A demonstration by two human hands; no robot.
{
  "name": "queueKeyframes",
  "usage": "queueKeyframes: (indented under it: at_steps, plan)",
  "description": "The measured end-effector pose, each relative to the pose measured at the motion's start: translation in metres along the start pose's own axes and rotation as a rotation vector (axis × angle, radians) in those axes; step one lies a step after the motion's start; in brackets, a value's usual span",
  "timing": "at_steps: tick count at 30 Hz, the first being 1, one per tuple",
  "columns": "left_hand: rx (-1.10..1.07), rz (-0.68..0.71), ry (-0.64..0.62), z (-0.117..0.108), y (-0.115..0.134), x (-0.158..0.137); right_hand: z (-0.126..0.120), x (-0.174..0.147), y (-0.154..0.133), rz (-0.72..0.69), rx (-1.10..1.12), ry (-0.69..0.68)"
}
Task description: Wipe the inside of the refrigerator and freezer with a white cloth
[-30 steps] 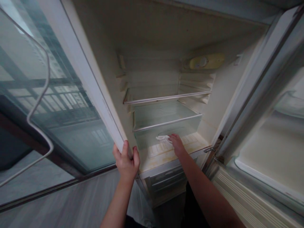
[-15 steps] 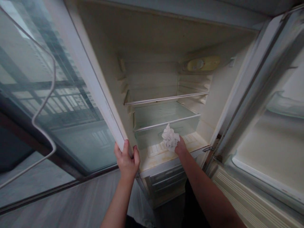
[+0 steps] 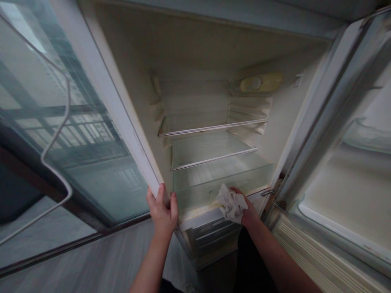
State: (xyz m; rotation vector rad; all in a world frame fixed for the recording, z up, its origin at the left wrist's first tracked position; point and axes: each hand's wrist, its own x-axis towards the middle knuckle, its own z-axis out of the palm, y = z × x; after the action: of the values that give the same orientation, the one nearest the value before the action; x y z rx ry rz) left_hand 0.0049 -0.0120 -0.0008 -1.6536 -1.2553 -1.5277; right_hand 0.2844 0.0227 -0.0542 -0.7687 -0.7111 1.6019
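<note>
My left hand [image 3: 163,209] is wrapped around the front edge of the left side wall of an open refrigerator [image 3: 134,118]. In my right hand [image 3: 249,209] is a crumpled white cloth [image 3: 231,204], held against or just in front of the clear crisper drawer [image 3: 195,193] at the bottom of the compartment. The drawer sits forward of the lower glass shelf [image 3: 210,148], its front near the compartment's sill. Whether my right fingers also grip the drawer is hidden by the cloth.
Above is another glass shelf [image 3: 214,127], with a yellowed lamp housing [image 3: 262,82] on the right wall. The open door [image 3: 345,191] with its bins stands at right, beside a metal hinge [image 3: 267,192]. A white cable [image 3: 58,134] hangs before the window at left.
The clear drawer has slid forward from under the lower shelf. My right hand, with the cloth, has moved toward me and slightly right. My left hand stays on the refrigerator's edge.
</note>
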Motion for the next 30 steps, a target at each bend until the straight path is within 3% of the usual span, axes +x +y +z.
queueKeyframes:
  at_steps: [3,7,11,14,16,18,19,21,24,28,30]
  plan:
    - [-0.052,-0.076,-0.120,-0.014,0.011,-0.016,-0.004,-0.017,-0.002,0.056,0.098,0.067]
    - [-0.098,-0.174,-0.272,-0.036,0.027,-0.034,-0.010,-0.034,0.001,0.024,0.124,0.115]
    - [-0.150,-0.196,-0.303,-0.052,0.038,-0.034,-0.014,-0.051,0.000,0.041,0.175,0.136]
    - [-0.101,-0.209,-0.275,-0.063,0.049,-0.031,-0.013,-0.071,-0.002,0.188,0.228,0.183]
    - [-0.054,-0.144,-0.176,-0.069,0.063,-0.034,-0.009,-0.089,0.000,0.328,0.232,0.157]
    - [-0.144,0.025,-0.140,-0.071,0.081,-0.040,0.000,-0.107,0.004,0.344,0.199,0.109]
    - [-0.246,0.115,-0.200,-0.069,0.091,-0.043,0.005,-0.115,0.007,0.293,0.159,0.082]
    - [-0.475,0.208,-0.449,-0.063,0.112,-0.050,0.016,-0.129,0.010,0.160,0.051,0.029]
    - [-0.596,-0.045,-0.730,-0.049,0.135,-0.056,0.025,-0.144,0.006,0.028,-0.119,-0.044]
    - [-0.723,-0.298,-0.883,-0.041,0.135,-0.054,0.022,-0.157,-0.017,-0.010,-0.447,-0.341]
    - [-0.772,-0.362,-0.913,-0.041,0.128,-0.051,0.019,-0.158,-0.028,-0.037,-0.626,-0.391]
